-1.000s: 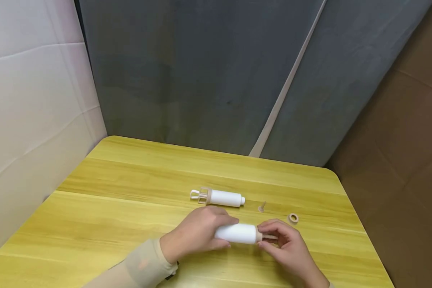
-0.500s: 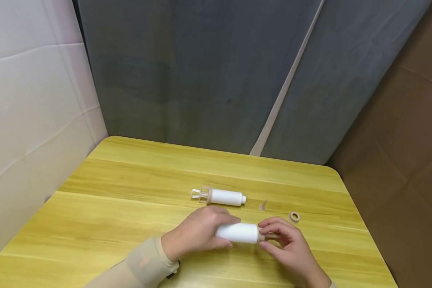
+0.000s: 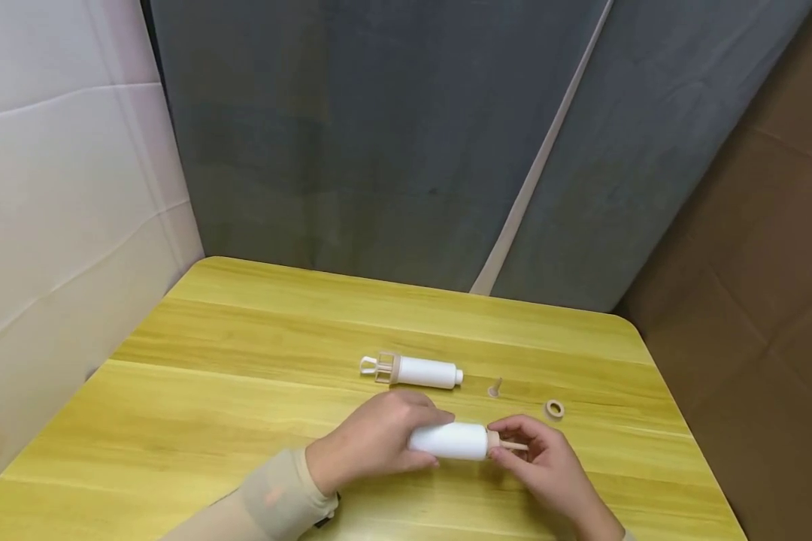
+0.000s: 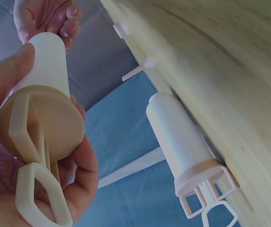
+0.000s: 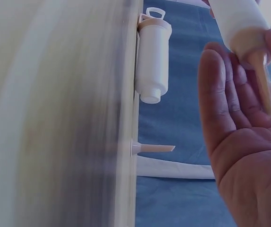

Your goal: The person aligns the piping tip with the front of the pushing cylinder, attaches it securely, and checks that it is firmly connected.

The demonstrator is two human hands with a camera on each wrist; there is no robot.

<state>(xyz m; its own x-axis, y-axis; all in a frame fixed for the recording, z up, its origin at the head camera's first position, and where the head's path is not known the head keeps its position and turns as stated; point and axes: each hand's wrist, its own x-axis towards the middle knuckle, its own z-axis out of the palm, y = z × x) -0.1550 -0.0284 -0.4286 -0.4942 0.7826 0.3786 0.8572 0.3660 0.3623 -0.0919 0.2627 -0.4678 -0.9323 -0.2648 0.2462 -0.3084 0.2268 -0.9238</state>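
A white icing syringe (image 3: 455,441) with beige fittings lies across both hands in the head view. My left hand (image 3: 368,436) grips its barrel near the handle end, where the left wrist view shows a beige end cap (image 4: 62,123) and a pale pull handle (image 4: 41,196). At the other end, my right hand (image 3: 548,462) pinches the beige collar (image 3: 493,440) between thumb and fingers. A slim tapered nozzle (image 5: 263,85) sticks out of that collar toward the right palm.
A second icing syringe (image 3: 428,372) lies on the wooden table (image 3: 243,421) beyond the hands. To its right are a loose beige nozzle (image 3: 495,388) and a beige ring (image 3: 554,409). Grey fabric (image 3: 379,150) hangs behind the table.
My right fingers have shifted around the collar, and more of the collar and nozzle shows. My left hand keeps its grip on the barrel. The loose parts stay put.
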